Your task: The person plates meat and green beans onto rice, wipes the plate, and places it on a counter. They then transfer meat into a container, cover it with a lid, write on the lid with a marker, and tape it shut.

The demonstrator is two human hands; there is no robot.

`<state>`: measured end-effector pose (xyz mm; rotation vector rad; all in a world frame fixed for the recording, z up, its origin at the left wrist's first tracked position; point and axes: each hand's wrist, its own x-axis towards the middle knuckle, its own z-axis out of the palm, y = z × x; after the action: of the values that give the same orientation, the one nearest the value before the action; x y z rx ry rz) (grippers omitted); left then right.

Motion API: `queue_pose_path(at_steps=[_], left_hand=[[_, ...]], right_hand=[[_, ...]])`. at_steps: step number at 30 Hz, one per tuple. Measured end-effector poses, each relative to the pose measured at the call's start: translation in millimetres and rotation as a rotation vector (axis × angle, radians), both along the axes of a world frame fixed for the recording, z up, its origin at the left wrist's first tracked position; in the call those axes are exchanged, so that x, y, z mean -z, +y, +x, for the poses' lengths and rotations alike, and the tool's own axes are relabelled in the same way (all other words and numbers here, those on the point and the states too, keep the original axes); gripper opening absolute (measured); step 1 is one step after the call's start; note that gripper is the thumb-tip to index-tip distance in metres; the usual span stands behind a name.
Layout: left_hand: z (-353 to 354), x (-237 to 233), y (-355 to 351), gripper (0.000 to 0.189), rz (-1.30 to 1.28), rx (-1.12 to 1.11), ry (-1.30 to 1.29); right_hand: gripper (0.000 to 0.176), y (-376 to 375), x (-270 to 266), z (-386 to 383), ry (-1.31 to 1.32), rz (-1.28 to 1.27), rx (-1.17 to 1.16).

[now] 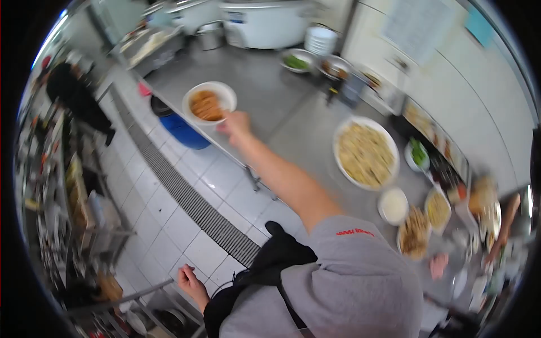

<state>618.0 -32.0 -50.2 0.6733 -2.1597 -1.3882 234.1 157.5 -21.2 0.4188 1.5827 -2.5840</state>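
Note:
My right arm stretches across the steel counter to a white bowl (230, 97) of orange-brown food (205, 106). The thumb and fingers of my right hand (235, 127) are closed on the bowl's near rim, and the bowl overlaps the counter's edge in this view. Low by my side, over the tiled floor, my left hand (193, 286) has its fingers curled in, with nothing visible in them. To the right of my right arm lies a large white plate (338, 147) spread with pale, flat food (365, 155).
White cookers (267, 25), stacked white bowls (321, 40) and a bowl of greens (297, 60) line the counter's back. A bowl of white contents (393, 205) and a plate of strips (415, 234) stand nearer. A floor drain (169, 180) runs beside the counter; another person (79, 93) stands far left.

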Motion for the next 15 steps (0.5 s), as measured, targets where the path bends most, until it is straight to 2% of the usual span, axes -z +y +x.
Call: queue_pose_path(at_steps=[2, 4, 6, 8, 10, 12, 14, 15], left_hand=[[7, 1, 4, 0.032, -0.017, 0.112, 0.088], [17, 5, 7, 0.032, -0.014, 0.214, 0.082], [24, 10, 16, 0.032, -0.050, 0.317, 0.210], [31, 6, 30, 0.032, 0.025, 0.410, 0.177], [38, 3, 52, 0.032, 0.087, 0.479, 0.138], [40, 8, 86, 0.031, 0.146, 0.583, 0.147], [54, 0, 135, 0.029, 0.143, 0.784, 0.213], [61, -1, 158, 0.026, 0.121, 0.891, 0.232]], right_hand=[[0.018, 17, 11, 75, 0.071, -0.095, -0.079], [0.013, 53, -36, 189, 0.065, -0.069, -0.112], [0.014, 85, -30, 271, 0.011, -0.030, -0.108], [0.016, 130, -15, 352, 0.006, 0.044, -0.151], [0.016, 168, -14, 436, -0.117, 0.154, -0.080], [0.015, 204, -4, 517, -0.188, 0.147, 0.030], [0.015, 237, -8, 590, -0.287, 0.240, 0.190], [0.015, 249, -16, 624, -0.295, 0.190, 0.321]])
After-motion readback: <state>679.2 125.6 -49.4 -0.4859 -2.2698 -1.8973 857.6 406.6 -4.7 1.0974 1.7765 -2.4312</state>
